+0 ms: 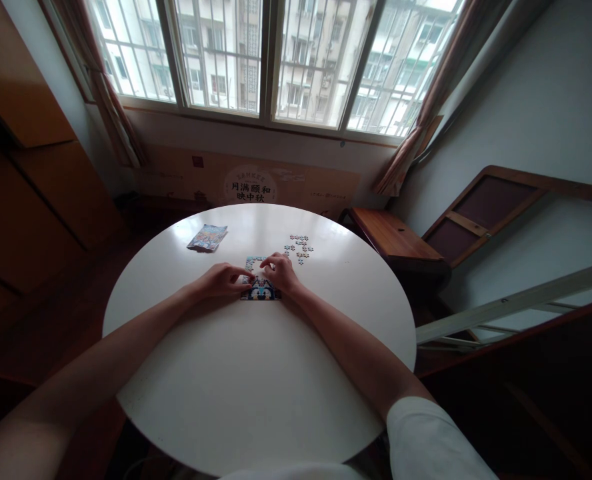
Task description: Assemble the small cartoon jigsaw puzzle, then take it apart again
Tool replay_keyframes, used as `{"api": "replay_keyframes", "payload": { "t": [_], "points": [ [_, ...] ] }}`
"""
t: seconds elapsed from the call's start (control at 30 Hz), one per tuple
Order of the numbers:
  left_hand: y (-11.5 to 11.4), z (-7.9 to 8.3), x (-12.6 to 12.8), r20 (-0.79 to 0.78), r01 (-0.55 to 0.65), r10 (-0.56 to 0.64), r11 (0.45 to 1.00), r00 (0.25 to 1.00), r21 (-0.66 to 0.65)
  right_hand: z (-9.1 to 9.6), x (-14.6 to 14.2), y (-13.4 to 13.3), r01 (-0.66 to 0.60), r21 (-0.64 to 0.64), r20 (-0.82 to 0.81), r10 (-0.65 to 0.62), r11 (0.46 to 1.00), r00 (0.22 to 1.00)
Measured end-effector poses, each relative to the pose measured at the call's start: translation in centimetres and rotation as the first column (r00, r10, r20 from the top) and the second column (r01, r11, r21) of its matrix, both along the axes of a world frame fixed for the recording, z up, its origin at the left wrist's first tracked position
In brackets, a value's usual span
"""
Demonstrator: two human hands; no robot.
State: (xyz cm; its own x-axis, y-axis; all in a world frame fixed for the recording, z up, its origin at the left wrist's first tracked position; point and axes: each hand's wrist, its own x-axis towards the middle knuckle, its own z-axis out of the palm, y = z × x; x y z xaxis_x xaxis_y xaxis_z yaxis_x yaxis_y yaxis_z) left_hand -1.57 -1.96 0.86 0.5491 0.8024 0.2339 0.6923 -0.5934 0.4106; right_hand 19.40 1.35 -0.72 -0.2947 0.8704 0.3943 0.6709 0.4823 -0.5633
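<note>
A partly assembled jigsaw puzzle [262, 293] lies on the white round table, with a dark-blue cartoon picture in its near part and a white gap in its upper part. My left hand [223, 279] rests at its left edge, index finger and thumb stretched onto the pieces, holding nothing. From the right, my right hand [281, 271] reaches over the puzzle, its fingers bent and pinched near the gap. Whatever lies between those fingertips is too small to make out. Several loose puzzle pieces [303, 247] are spread just beyond my right hand.
A colourful printed packet [207, 237] lies at the back left of the white table [246, 387]. Beyond the table's right edge are a wooden bench [393, 233] and a leaning wooden frame [469, 223]. Barred windows [226, 53] line the far wall.
</note>
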Motion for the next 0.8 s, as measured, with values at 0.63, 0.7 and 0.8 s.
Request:
{"api": "replay_keyframes", "payload": {
  "t": [0.63, 0.7, 0.8],
  "points": [
    [0.2, -0.23, -0.12, 0.018, 0.012, -0.012, 1.0, 1.0, -0.006, 0.48, -0.03, -0.58, 0.009, 0.001, 0.008, -0.009, 1.0, 1.0],
    [0.24, -0.28, -0.13, 0.006, 0.017, -0.017, 1.0, 1.0, 0.005, 0.41, -0.02, -0.56, 0.008, 0.009, 0.004, -0.008, 1.0, 1.0],
    [0.19, -0.26, -0.1, -0.012, 0.019, -0.018, 1.0, 1.0, 0.022, 0.35, -0.02, -0.46, 0.016, 0.027, -0.009, -0.015, 1.0, 1.0]
  ]
}}
